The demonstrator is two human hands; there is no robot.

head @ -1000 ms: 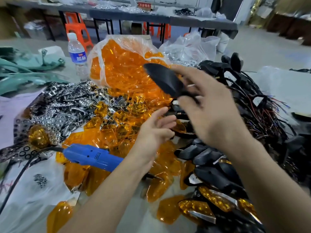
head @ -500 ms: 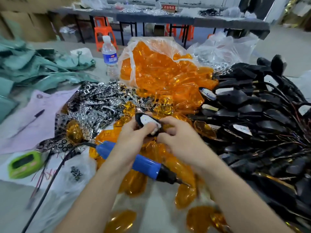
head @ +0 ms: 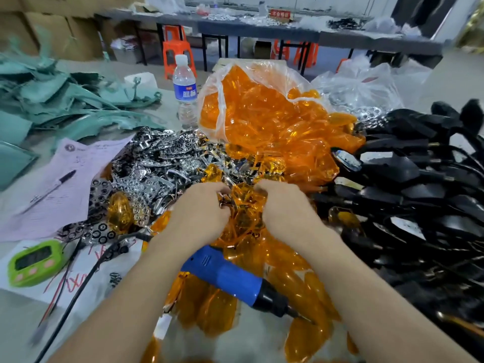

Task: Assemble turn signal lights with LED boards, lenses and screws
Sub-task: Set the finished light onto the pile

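Left hand: at the centre of the bench (knuckles to the camera), fingers curled down into the heap of parts.
Right hand: just beside it and mirrored, fingers likewise curled under.
Grip: motion blur hides both sets of fingertips, so what either hand clamps cannot be told.
Amber lens: one orange piece shows in the gap between the two hands and appears to touch both.
Loose lenses: scattered on the tabletop beneath both forearms, toward the near edge.
Lens bag: clear plastic, open, behind the hands, spilling more amber lenses toward them.
Black housings: piled at the right with wires trailing; one housing lies face up at the edge of the spill, showing a pale insert.
Chrome reflectors: a glittering heap left of the hands, running into the lenses.
Electric screwdriver: blue body, black nose, lying on the loose lenses between the forearms, tip toward the lower right; its black cable runs off to the lower left.
Bench, left side: a green timer, a pen on a pink sheet, teal scraps and an upright water bottle behind the reflectors.
Background: orange stools under long tables.
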